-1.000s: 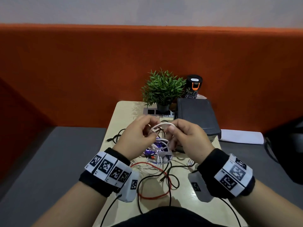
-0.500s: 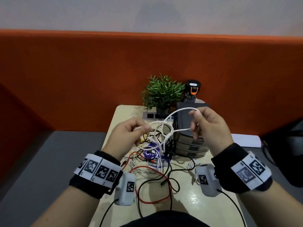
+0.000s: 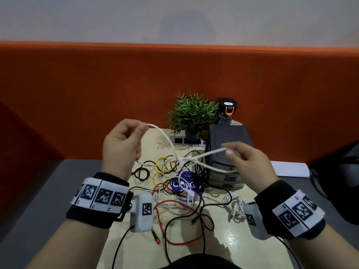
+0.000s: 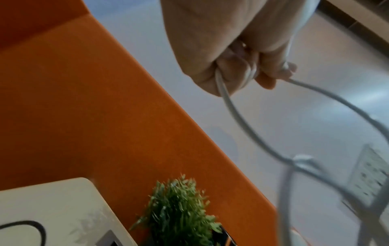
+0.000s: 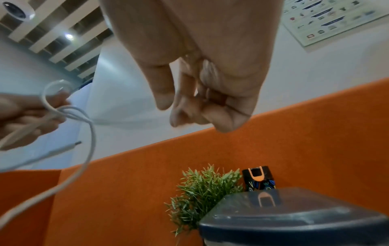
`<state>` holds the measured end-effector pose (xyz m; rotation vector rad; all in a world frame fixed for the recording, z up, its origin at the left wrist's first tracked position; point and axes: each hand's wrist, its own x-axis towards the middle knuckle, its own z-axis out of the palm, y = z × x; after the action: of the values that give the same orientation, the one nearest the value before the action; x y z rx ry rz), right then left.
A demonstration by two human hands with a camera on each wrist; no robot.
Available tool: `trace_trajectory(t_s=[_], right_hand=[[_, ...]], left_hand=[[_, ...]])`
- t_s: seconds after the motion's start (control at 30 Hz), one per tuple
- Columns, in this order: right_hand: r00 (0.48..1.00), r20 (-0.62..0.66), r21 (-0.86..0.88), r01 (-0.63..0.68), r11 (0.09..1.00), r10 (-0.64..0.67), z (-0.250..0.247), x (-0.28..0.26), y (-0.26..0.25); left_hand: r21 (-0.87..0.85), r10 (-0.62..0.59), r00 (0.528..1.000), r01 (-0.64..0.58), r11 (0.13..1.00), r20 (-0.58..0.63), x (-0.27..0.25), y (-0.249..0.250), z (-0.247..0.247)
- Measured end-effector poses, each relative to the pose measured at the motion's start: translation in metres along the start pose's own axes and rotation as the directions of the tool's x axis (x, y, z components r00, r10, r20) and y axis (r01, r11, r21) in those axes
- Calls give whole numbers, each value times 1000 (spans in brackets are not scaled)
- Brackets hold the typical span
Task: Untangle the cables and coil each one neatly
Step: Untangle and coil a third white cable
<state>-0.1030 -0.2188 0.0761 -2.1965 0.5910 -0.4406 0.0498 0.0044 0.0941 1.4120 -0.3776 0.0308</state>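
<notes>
Head view: both raised hands, left hand (image 3: 121, 144) and right hand (image 3: 250, 164), pinch white cable (image 3: 167, 140).

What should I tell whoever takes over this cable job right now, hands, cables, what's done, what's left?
Left hand: raised, gripping one stretch of the white cable.
Right hand: pinching another stretch of the same cable; a knot hangs between the hands.
On the table: black, red cable and yellow cable in a tangle; a white bundle lies loose near the right wrist.
Done: white cable lifted off the pile.
Left: undo the knot, free the others, coil each.
</notes>
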Motion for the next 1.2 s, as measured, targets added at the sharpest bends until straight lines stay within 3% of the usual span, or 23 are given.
trace_trajectory(t_s=[0.13, 0.23, 0.33, 0.53, 0.7, 0.83, 0.93, 1.0, 1.1, 1.2], right_hand=[[986, 95, -97, 145, 985, -136, 11, -7, -20], [914, 283, 3, 302, 953, -291, 19, -14, -41], [857, 435, 73, 273, 959, -276, 26, -18, -49], [948, 275, -21, 170, 985, -158, 24, -8, -31], [961, 276, 10, 24, 1000, -26, 17, -3, -17], [977, 212, 270, -39, 962, -20, 20, -3, -18], [995, 100, 487, -60, 871, 13, 18, -1, -21], [996, 82, 608, -72, 791, 28, 15, 2, -24], [993, 116, 729, -109, 675, 35, 11, 3, -30], [990, 131, 767, -131, 628, 47, 13, 3, -34]], left_hand=[[35, 14, 980, -21, 999, 199, -18, 12, 24], [53, 39, 966, -55, 997, 256, -23, 18, 38], [54, 61, 965, -78, 996, 255, -21, 22, 43], [101, 130, 971, -152, 983, 198, -9, 23, 30], [108, 110, 908, -167, 980, 405, -5, 28, 12], [194, -1, 837, -126, 973, 547, 0, 25, 7], [384, -116, 829, -126, 915, 548, -2, 15, 9], [504, -141, 852, -158, 849, 504, -5, 6, 9], [584, -52, 886, -258, 769, 461, -12, -2, 13], [534, 184, 857, -453, 714, 481, -26, -2, 24]])
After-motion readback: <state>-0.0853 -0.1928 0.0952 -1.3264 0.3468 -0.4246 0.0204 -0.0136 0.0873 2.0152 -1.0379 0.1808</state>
